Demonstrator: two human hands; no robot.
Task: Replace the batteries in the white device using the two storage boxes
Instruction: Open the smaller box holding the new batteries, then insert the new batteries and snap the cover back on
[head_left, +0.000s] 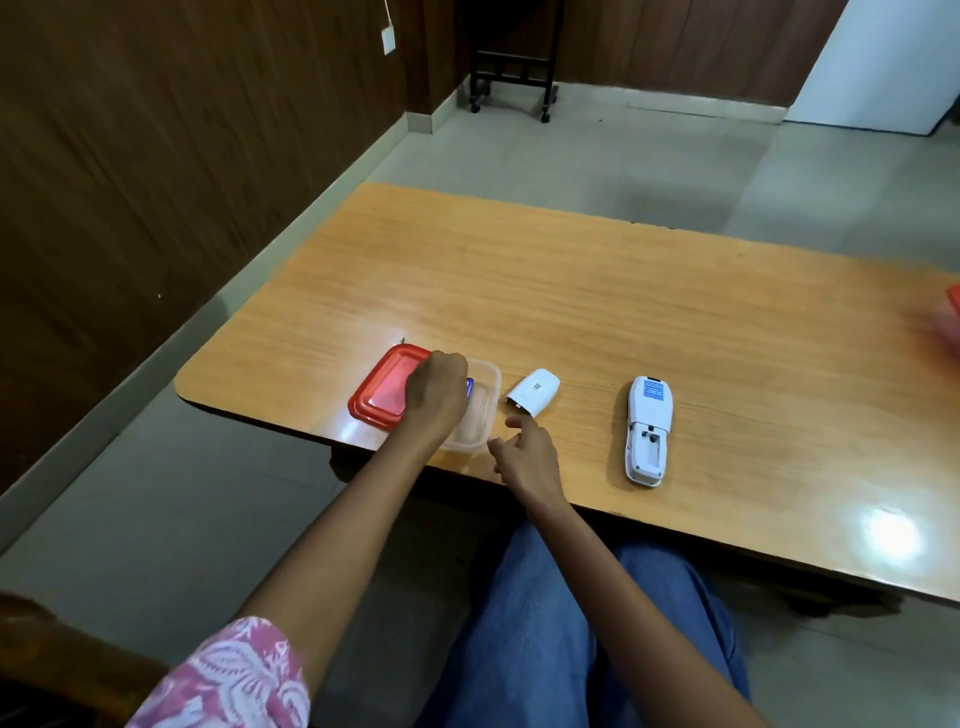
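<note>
The white device (645, 431) lies face down on the wooden table (597, 291) with its battery bay uncovered and looking empty. Its white battery cover (534, 391) lies to the left of it. A clear storage box (480, 410) stands near the front left edge, beside its red lid (384, 389). My left hand (436, 389) hovers over the box, fingers closed on a blue battery (469, 387). My right hand (524, 457) rests by the box's right side, fingers apart and holding nothing.
A second red-lidded box (950, 312) is cut off at the table's right edge. My blue-trousered legs (571, 623) are under the front edge. A black wheeled stand (511, 62) is far off on the floor.
</note>
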